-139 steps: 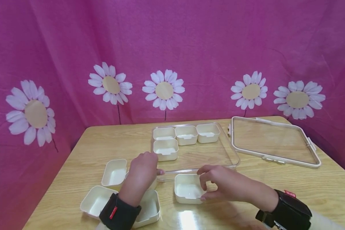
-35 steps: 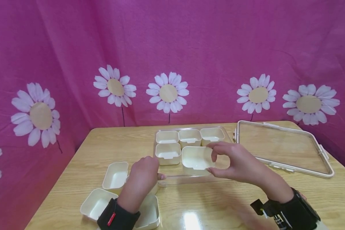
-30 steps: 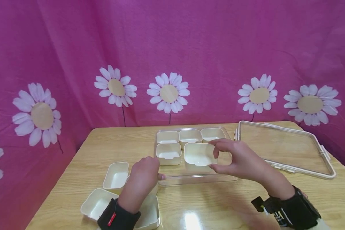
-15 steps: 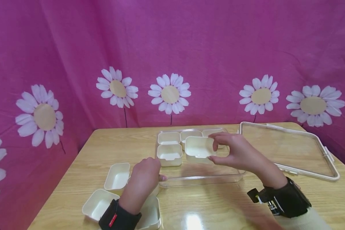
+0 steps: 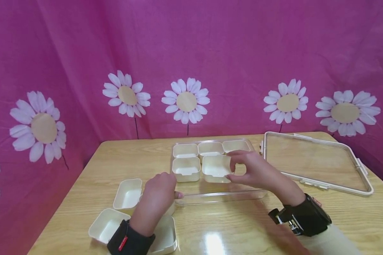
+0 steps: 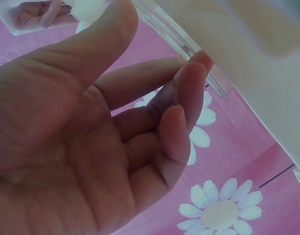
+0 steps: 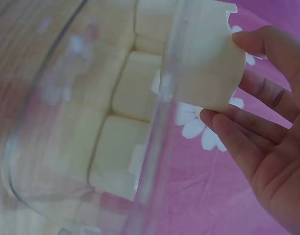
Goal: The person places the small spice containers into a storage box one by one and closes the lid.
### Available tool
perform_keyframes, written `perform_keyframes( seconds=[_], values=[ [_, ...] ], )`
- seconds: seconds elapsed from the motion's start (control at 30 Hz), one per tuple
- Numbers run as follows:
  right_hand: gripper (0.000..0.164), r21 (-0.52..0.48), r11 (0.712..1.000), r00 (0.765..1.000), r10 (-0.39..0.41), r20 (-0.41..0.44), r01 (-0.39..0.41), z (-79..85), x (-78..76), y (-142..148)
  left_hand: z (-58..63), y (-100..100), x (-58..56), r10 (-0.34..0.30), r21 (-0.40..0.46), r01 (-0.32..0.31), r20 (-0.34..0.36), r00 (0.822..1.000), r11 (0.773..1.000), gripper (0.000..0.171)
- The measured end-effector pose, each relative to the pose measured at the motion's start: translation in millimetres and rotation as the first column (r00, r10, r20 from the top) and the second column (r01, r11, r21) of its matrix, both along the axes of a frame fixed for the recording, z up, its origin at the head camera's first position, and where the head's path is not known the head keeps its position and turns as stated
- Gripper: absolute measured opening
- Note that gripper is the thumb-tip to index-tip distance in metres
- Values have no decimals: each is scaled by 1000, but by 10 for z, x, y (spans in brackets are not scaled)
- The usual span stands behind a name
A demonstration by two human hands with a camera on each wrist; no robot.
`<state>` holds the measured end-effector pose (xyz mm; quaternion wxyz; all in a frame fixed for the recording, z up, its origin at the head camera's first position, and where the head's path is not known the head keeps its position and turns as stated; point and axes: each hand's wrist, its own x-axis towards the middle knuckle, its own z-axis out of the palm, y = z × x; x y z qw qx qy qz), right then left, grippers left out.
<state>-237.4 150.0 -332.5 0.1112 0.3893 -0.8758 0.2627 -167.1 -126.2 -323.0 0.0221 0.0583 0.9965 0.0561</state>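
Observation:
My right hand (image 5: 251, 169) pinches a small cream container (image 5: 216, 168) between thumb and fingers by its right side. In the right wrist view, the container (image 7: 206, 58) shows beyond the clear wall, with thumb and fingertips at its edges. It sits over the clear plastic box (image 5: 223, 197), beside another cream container (image 5: 186, 169) and in front of a back row of three. My left hand (image 5: 157, 194) holds the box's front left corner, thumb along the rim. In the left wrist view, the left hand's fingers (image 6: 177, 132) are bent near the clear edge; their exact contact is unclear.
Several cream containers, one of them a tub (image 5: 127, 194), stand on the wooden table (image 5: 242, 226) at the left, partly hidden by my left arm. A clear lid with a pale frame (image 5: 325, 189) lies at the right. A pink flowered cloth (image 5: 229, 71) hangs behind.
The right hand has carried the cream container from the table in front into the box area, raised it slightly, then lowered it beside the front left one. The left hand has stayed at the corner.

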Motion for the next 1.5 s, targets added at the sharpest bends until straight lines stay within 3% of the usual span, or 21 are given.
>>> perform_keyframes(
  seconds=[0.27, 0.87, 1.17, 1.37, 1.5],
  values=[
    [26, 65, 998, 1000, -1, -12, 2, -138, -22, -34, -5, 7, -3, -5, -2, 5, -6, 1000, 1000, 35],
    [22, 95, 995, 1000, 27, -16, -25, -298, -28, -125, 20, 27, -11, 15, -12, -15, 35, 999, 1000, 35],
    [14, 131, 988, 996, -84, -6, 84, -287, 20, -145, 22, 26, -2, 17, -18, -17, 33, 999, 1000, 34],
    [7, 145, 965, 976, -214, -34, 217, -264, 63, -139, 30, 24, -6, 21, -21, -20, 44, 999, 1000, 33],
    [3, 155, 956, 968, -251, -2, 248, -259, 63, -138, 32, 22, -2, 18, -19, -17, 46, 999, 1000, 33]
  ],
)
